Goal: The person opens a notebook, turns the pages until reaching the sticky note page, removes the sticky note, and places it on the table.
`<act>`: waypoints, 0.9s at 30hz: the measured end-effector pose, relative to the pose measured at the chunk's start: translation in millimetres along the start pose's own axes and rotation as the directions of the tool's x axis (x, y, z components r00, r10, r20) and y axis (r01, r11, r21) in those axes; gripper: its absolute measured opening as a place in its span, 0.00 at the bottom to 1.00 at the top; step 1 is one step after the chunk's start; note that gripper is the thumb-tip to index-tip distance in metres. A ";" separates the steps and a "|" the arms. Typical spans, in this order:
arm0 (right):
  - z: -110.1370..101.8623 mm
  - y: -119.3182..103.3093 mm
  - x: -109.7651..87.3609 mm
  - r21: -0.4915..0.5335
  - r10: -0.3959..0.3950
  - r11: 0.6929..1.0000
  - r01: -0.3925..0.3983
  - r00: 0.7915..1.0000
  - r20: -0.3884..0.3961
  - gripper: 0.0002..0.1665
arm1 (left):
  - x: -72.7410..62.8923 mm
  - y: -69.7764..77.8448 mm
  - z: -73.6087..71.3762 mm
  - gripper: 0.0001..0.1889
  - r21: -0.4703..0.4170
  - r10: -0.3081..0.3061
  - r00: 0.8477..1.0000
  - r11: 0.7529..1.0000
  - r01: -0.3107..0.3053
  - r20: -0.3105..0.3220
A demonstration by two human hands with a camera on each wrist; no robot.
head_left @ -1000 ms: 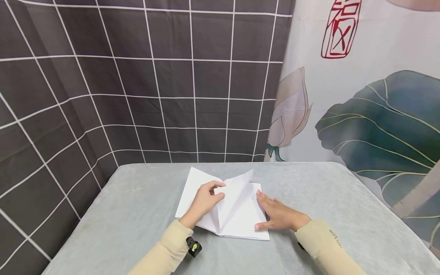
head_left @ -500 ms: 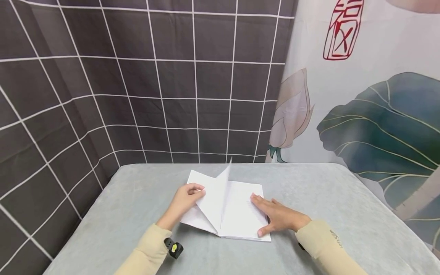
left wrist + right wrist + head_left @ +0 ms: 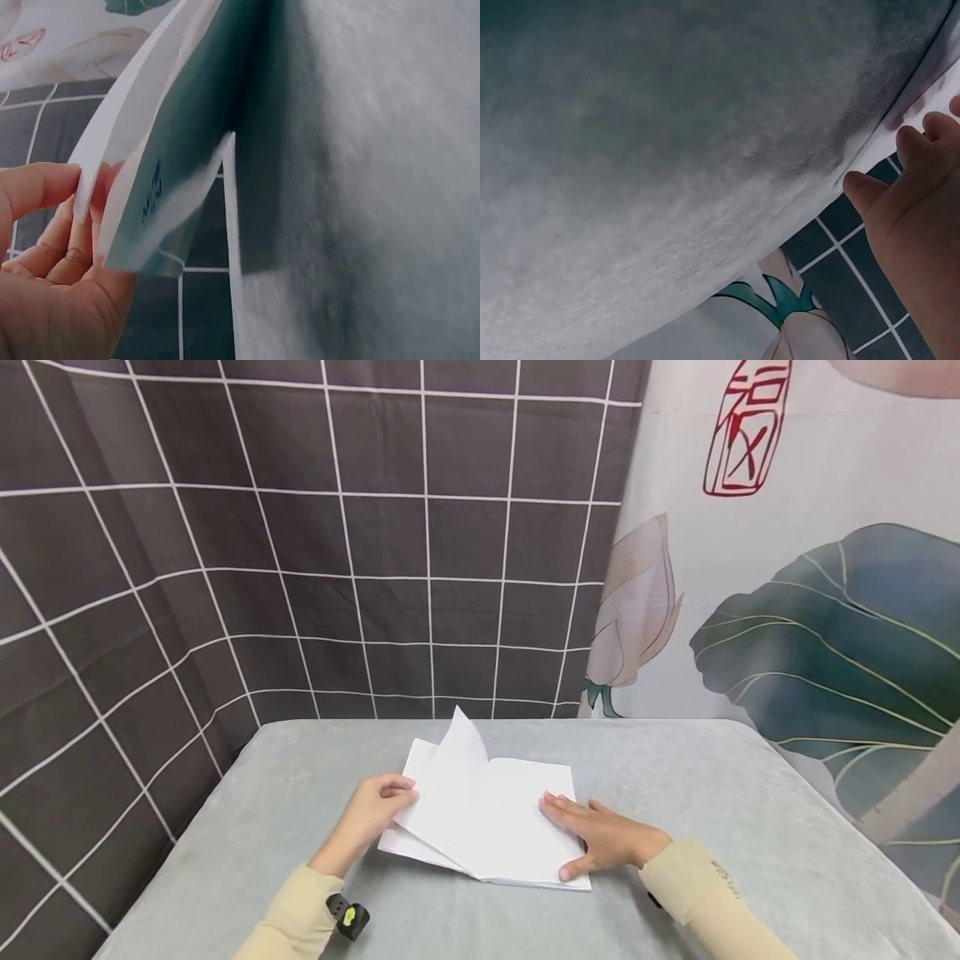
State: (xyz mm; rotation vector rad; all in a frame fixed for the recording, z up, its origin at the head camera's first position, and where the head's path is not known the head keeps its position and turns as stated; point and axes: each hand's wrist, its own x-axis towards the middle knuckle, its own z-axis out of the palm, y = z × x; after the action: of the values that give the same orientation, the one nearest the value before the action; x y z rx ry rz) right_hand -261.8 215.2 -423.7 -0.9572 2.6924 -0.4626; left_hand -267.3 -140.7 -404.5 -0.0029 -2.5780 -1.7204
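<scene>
An open notebook (image 3: 525,827) with white pages lies on the grey-covered table. My left hand (image 3: 372,814) pinches the outer edge of a page (image 3: 459,768) between thumb and fingers; that page lies over to the left, its far corner curling up. In the left wrist view, the left hand (image 3: 60,255) grips the white page (image 3: 112,135), and the notebook's teal cover (image 3: 172,172) with dark lettering shows beneath. My right hand (image 3: 603,835) rests flat with spread fingers on the right page's outer edge. The right wrist view shows the right hand (image 3: 922,210) at the notebook's edge.
The table (image 3: 720,793) has a pale grey cloth and rounded far corners. Behind it hangs a dark curtain (image 3: 382,535) with a white grid, and a light lotus-print curtain (image 3: 667,677) at the right. A black band (image 3: 348,917) sits on the left wrist.
My left hand has moved left and slightly toward me, carrying the page over from right to left across the spine. The right hand stays on the right page, its fingertips slightly farther in.
</scene>
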 end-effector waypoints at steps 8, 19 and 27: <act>-2.1 4.1 -3.9 0.022 -0.007 1.000 0.006 0.999 0.044 0.60 | -1.9 -11.7 -12.9 0.15 -0.010 -0.065 0.998 0.998 0.065 0.025; -5.3 4.8 -2.3 0.051 0.012 0.999 -0.016 0.997 0.078 0.63 | -3.3 -27.9 -23.5 0.19 -0.081 -0.131 0.981 0.986 0.143 0.141; -4.1 3.1 -2.7 0.036 0.015 0.999 -0.017 0.998 0.057 0.62 | -4.0 -40.7 -26.4 0.20 -0.098 -0.150 0.968 0.980 0.172 0.200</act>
State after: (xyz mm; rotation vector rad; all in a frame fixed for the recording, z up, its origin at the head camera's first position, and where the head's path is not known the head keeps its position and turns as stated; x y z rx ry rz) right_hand -262.9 220.1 -420.8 -0.9237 2.6301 -0.4718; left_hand -263.5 -180.6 -432.0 0.0411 -2.6749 -2.0174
